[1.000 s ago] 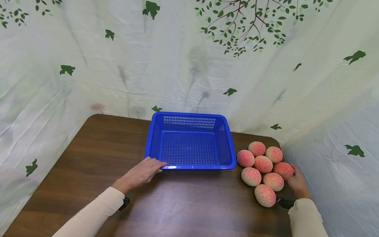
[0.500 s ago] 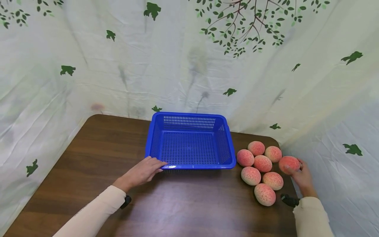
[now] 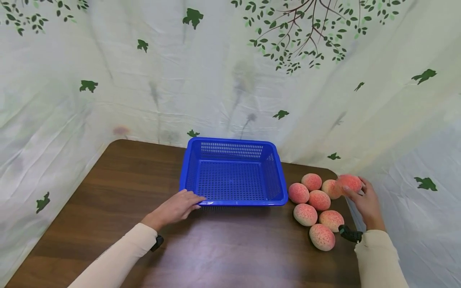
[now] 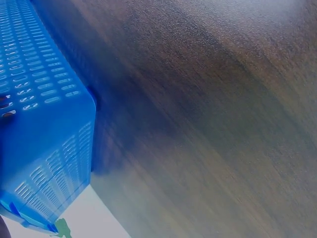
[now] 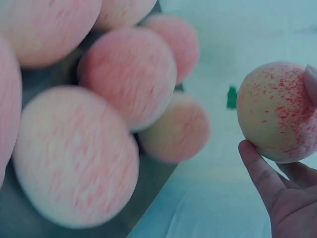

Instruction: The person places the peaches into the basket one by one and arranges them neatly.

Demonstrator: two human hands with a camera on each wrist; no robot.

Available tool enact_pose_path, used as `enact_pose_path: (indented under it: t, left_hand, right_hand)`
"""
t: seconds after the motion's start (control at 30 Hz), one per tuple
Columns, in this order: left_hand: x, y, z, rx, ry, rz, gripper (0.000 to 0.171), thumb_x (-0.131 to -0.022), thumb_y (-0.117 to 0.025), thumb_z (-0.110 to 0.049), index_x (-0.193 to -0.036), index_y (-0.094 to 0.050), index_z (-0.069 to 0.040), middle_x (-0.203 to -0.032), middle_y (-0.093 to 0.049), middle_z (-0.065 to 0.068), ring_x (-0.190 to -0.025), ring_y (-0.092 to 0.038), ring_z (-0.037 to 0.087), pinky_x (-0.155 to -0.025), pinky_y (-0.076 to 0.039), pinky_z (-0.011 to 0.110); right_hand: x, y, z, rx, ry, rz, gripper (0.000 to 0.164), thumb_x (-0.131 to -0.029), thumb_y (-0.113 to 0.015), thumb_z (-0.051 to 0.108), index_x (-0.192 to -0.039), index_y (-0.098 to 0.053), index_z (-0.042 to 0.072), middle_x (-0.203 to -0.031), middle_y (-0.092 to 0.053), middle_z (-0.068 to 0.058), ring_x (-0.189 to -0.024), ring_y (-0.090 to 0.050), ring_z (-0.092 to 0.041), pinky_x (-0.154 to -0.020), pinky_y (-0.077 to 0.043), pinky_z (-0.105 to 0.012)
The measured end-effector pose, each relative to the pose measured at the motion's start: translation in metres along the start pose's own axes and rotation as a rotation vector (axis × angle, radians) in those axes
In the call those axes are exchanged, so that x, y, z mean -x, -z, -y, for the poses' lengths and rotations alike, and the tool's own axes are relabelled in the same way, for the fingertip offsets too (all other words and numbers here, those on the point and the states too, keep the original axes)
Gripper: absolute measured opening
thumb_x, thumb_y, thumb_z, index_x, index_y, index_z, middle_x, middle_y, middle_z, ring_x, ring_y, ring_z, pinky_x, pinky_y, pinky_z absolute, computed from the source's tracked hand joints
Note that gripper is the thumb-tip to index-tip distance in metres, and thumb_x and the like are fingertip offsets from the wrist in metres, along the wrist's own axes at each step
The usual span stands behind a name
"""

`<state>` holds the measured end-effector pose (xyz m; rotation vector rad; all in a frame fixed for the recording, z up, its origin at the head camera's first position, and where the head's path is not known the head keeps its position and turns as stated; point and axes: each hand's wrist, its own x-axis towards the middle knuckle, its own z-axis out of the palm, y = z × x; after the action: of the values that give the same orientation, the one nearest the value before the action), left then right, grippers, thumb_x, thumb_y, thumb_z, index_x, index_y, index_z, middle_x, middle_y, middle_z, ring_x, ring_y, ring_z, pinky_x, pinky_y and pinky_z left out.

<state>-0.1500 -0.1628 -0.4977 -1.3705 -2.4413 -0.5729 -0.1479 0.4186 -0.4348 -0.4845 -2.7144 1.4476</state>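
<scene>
Near the front left corner of a blue plastic basket (image 3: 245, 203), my left hand (image 3: 178, 208) grips the rim, fingers over the edge and thumb below. The left wrist view shows the slotted outer wall of the basket (image 4: 39, 131), with most of the hand out of frame. At the right edge of the table my right hand (image 3: 369, 204) holds a red-speckled peach (image 3: 349, 183), raised above the table. In the right wrist view, fingers support this peach (image 5: 275, 114) from below and the thumb lies against its side.
Several more peaches (image 3: 319, 200) lie in a cluster on the brown wooden table (image 3: 223, 248), right of the basket. Behind the table hangs a pale cloth (image 3: 216, 80) printed with leaves and branches. The table's right edge runs beside the peaches.
My right hand has lifted one peach out of the right side of the cluster and carried it up and toward the back. The left hand stays on the basket rim.
</scene>
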Motion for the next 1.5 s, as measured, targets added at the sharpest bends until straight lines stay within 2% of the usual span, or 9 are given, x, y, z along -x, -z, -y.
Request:
enact_pose_path:
  t: [0.07,0.23,0.47,0.67,0.93,1.17,1.33,1.5]
  left_hand:
    - [0.000,0.000,0.000,-0.005,0.005,0.012,0.025,-0.088,-0.066,-0.010,-0.111,-0.067,-0.002,-0.090,-0.068,0.004,-0.079,-0.060,0.017,-0.070,-0.042,0.031]
    - [0.002,-0.003,0.002,-0.006,-0.016,-0.008,0.024,-0.087,-0.066,-0.009,-0.110,-0.067,-0.001,-0.088,-0.068,0.004,-0.077,-0.059,0.016,-0.069,-0.042,0.031]
    - [0.001,0.001,0.001,-0.014,0.025,0.055,0.026,-0.089,-0.065,-0.011,-0.113,-0.067,-0.002,-0.089,-0.069,0.004,-0.078,-0.060,0.017,-0.071,-0.043,0.031]
    - [-0.001,0.002,0.000,-0.021,0.022,0.053,0.025,-0.089,-0.066,-0.010,-0.112,-0.068,-0.001,-0.090,-0.069,0.003,-0.078,-0.060,0.017,-0.071,-0.043,0.031]
    - [0.000,0.002,0.001,-0.018,-0.013,0.013,0.026,-0.086,-0.067,-0.010,-0.110,-0.068,-0.001,-0.090,-0.070,0.004,-0.079,-0.061,0.017,-0.070,-0.042,0.031]
    - [0.000,0.005,-0.002,-0.013,0.016,0.051,0.025,-0.088,-0.066,-0.010,-0.112,-0.068,-0.002,-0.092,-0.070,0.003,-0.080,-0.061,0.017,-0.072,-0.042,0.030]
    - [0.000,0.007,-0.003,-0.015,0.028,0.062,0.024,-0.089,-0.066,-0.010,-0.112,-0.068,-0.003,-0.092,-0.070,0.002,-0.080,-0.061,0.016,-0.071,-0.042,0.030]
    - [0.000,0.008,-0.004,-0.009,0.021,0.055,0.024,-0.089,-0.066,-0.010,-0.111,-0.068,-0.003,-0.093,-0.071,0.002,-0.080,-0.061,0.016,-0.071,-0.042,0.029]
  right_hand:
    - [-0.002,-0.005,0.010,-0.016,0.009,0.004,0.089,-0.095,-0.057,0.042,-0.154,-0.003,0.004,-0.154,-0.015,-0.030,-0.135,-0.030,-0.047,-0.099,-0.041,-0.047]
    - [-0.005,-0.021,0.033,-0.083,0.032,0.030,0.092,-0.092,-0.061,0.044,-0.155,-0.003,0.009,-0.155,-0.013,-0.028,-0.138,-0.024,-0.047,-0.104,-0.029,-0.060]
    - [-0.014,-0.044,0.059,-0.127,0.041,0.089,0.093,-0.089,-0.063,0.049,-0.156,-0.007,0.016,-0.158,-0.011,-0.023,-0.138,-0.024,-0.046,-0.104,-0.024,-0.066]
    - [-0.023,-0.070,0.083,-0.167,0.096,0.129,0.087,-0.092,-0.062,0.044,-0.155,-0.010,0.014,-0.156,-0.015,-0.022,-0.137,-0.027,-0.041,-0.106,-0.028,-0.059]
    - [-0.034,-0.105,0.107,-0.169,0.168,0.169,0.083,-0.091,-0.065,0.039,-0.154,-0.017,0.013,-0.153,-0.026,-0.022,-0.128,-0.041,-0.041,-0.104,-0.035,-0.054]
    - [-0.039,-0.134,0.127,-0.138,0.241,0.222,0.078,-0.092,-0.066,0.033,-0.152,-0.022,0.011,-0.150,-0.034,-0.021,-0.121,-0.046,-0.038,-0.095,-0.042,-0.044]
    - [-0.043,-0.153,0.140,-0.134,0.287,0.256,0.074,-0.092,-0.068,0.026,-0.151,-0.026,0.008,-0.145,-0.039,-0.024,-0.118,-0.050,-0.041,-0.093,-0.044,-0.046]
    - [-0.048,-0.178,0.150,-0.169,0.307,0.303,0.072,-0.091,-0.068,0.019,-0.150,-0.029,0.005,-0.144,-0.040,-0.025,-0.121,-0.047,-0.041,-0.094,-0.042,-0.047]
